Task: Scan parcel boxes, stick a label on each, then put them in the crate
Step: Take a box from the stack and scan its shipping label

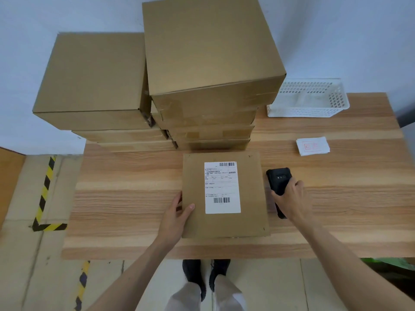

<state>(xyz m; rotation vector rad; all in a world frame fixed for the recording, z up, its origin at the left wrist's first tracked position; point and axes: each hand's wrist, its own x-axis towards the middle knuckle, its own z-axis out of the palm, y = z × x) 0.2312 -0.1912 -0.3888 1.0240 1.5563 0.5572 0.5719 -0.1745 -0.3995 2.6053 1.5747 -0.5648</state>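
A flat brown parcel box (193, 180) lies on the wooden table (125, 198) in front of me, with a white shipping label (222, 187) on its top. My left hand (177, 215) grips the box's left edge, thumb on top. To the right of the box lies a black handheld scanner (278, 179); my right hand (289, 198) is closed around its near part. A small stack of white labels (312, 145) sits further back on the right.
Two tall stacks of brown boxes (208, 63) (94, 81) stand at the back of the table. A white plastic basket (307, 98) sits at the back right. Yellow-black floor tape (46, 191) runs left of the table. My shoes show under the front edge.
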